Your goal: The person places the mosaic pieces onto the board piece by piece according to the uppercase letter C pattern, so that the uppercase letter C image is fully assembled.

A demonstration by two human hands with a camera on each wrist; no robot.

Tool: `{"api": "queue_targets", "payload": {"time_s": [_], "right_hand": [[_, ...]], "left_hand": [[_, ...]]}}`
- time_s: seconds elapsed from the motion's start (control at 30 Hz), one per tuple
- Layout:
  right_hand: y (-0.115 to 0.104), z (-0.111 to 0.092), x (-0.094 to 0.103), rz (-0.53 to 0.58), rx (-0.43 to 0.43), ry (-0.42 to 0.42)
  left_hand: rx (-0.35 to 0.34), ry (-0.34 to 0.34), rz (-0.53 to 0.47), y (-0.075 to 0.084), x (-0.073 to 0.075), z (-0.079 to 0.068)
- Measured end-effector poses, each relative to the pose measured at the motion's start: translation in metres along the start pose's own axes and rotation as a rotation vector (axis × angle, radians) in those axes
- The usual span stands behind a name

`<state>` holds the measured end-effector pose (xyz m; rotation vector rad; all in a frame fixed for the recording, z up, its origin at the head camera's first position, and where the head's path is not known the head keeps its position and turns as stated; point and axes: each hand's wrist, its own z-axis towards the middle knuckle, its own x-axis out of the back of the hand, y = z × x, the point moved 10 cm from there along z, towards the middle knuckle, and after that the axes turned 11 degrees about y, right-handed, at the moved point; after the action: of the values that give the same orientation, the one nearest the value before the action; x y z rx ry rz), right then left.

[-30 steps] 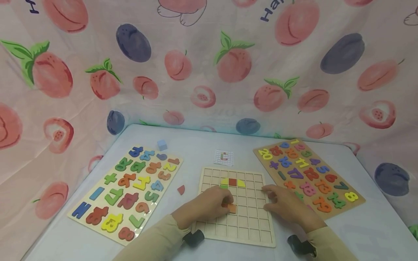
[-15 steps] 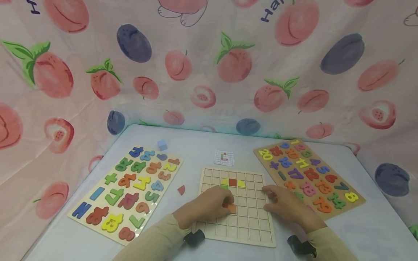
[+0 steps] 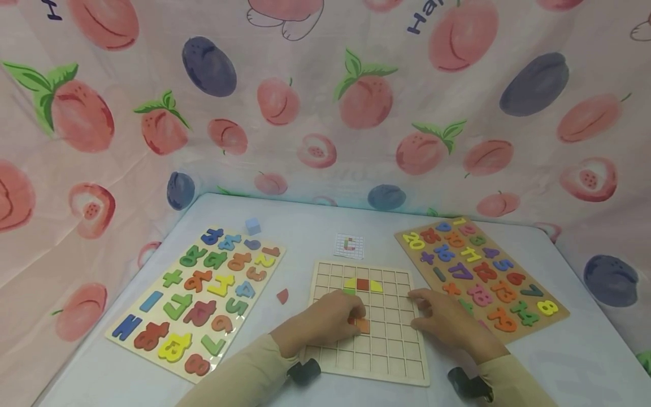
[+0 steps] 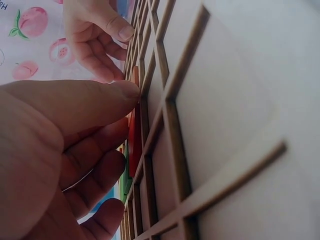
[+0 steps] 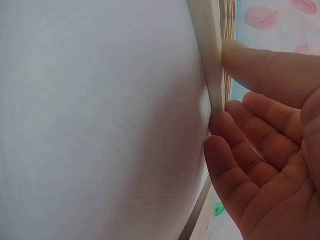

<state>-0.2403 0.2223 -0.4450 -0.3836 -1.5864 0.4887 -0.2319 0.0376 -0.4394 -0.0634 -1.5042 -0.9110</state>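
Observation:
My left hand [image 3: 330, 317] is over the left half of a wooden grid board [image 3: 424, 374]. Its thumb and forefinger pinch a flat red piece [image 4: 133, 132], whose full outline is hidden by the fingers. Right beside those fingertips an orange square tile [image 3: 363, 326] lies on the grid. Farther up the board sit a red square tile [image 3: 363, 284], a yellow curved piece [image 3: 376, 286] to its right, another yellow piece [image 3: 351, 282] to its left, and a partly covered green piece [image 3: 349, 291]. My right hand [image 3: 443, 320] touches the board's right edge, thumb and relaxed fingers spread along it.
Number puzzle boards lie left [image 3: 195, 299] and right [image 3: 483, 271] of the grid, the right one partly under my right hand. A pattern card [image 3: 348, 246] lies behind the grid. A red quarter-circle piece [image 3: 282, 295] and a blue cube [image 3: 252, 226] sit to the left.
My left fingertips and the orange tile have shifted very slightly to the right. The right hand stays at the board's edge, and the other pieces have not moved.

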Motion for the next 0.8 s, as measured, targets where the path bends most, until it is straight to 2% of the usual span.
{"api": "queue_targets", "payload": {"time_s": [0.8], "right_hand": [[0.0001, 0.0004, 0.0009, 0.004, 0.013, 0.003]], "left_hand": [[0.005, -0.021, -0.019, -0.0006, 0.0015, -0.0009]]}}
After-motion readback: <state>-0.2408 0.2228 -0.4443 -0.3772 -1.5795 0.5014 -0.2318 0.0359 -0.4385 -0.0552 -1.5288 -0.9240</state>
